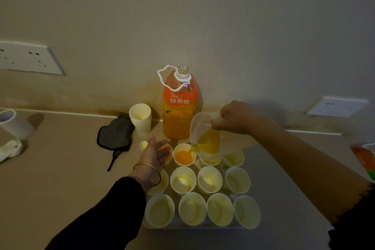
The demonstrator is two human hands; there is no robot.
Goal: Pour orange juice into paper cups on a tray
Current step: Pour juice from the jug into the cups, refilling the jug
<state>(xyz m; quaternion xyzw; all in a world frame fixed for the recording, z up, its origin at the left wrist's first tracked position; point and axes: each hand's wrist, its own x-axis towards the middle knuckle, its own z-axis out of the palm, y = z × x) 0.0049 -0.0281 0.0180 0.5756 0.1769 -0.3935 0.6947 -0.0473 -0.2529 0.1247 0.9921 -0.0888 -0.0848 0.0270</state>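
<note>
Jug (205, 138), clear, part full of juice: gripped by the right hand (237, 117) and tipped, a stream being delivered into the second back-row cup (183, 157), which is stood on the tray (203, 227) between the two hands and is seen partly filled. Left hand (155, 153): held flat with fingers straight, nothing grasped, over the first cup (170, 155), in which juice is seen; contact cannot be told. Outstanding: the other cups (183, 180), under the jug and nearer than both hands, are judged unfilled, so the task is reckoned barely begun.
</note>
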